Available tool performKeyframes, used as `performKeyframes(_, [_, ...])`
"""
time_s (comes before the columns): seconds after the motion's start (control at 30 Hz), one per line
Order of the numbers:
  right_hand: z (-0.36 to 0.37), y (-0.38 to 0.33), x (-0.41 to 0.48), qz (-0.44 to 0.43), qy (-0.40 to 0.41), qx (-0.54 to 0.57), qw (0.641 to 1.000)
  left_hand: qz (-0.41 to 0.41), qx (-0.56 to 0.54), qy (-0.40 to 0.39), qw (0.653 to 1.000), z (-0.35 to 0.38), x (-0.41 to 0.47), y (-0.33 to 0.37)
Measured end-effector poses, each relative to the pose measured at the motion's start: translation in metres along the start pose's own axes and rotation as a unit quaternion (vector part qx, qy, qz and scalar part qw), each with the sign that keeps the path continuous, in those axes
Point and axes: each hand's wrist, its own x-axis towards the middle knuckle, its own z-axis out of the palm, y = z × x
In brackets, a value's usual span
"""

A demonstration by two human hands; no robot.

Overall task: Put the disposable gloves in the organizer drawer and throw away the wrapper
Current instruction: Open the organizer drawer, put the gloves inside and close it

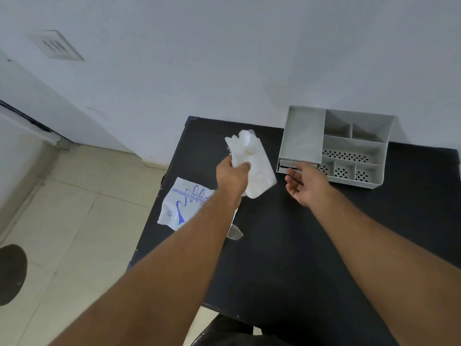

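Nearest to us, our two bare forearms reach out over the black worktop (311,245). Under the left forearm lies the wrapper (183,203), white with blue print of a hand outline and the words "DISPOSABLE POLYETHY…" (the rest is covered by the arm); it rests flat at the left edge of the worktop and hangs a little over it. A small clear scrap of plastic (235,233) lies just beside the arm.

Further on, our left hand (233,177) has its grip pressed together on the bundle of disposable gloves (252,161), which is white, crumpled and lifted above the worktop. Our right hand (303,186) has the grip spread, palm turned to the left, and holds nothing; its fingertips are at the front of the organizer drawer (287,167).

Farthest, against the wall, stands the grey organizer (301,136) with several compartments, some with perforated bottoms.
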Motion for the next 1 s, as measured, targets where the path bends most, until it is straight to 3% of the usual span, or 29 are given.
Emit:
performKeyframes(0.47, [0.003,0.03,0.001,0.026,0.064,-0.005,0.998,-0.015,0.055,-0.012,0.998,0.006,0.02,0.0])
performKeyframes(1.0, [-0.013,0.082,-0.032,0.046,0.07,-0.043,0.996,0.007,0.139,-0.037,0.99,-0.001,0.012,-0.018])
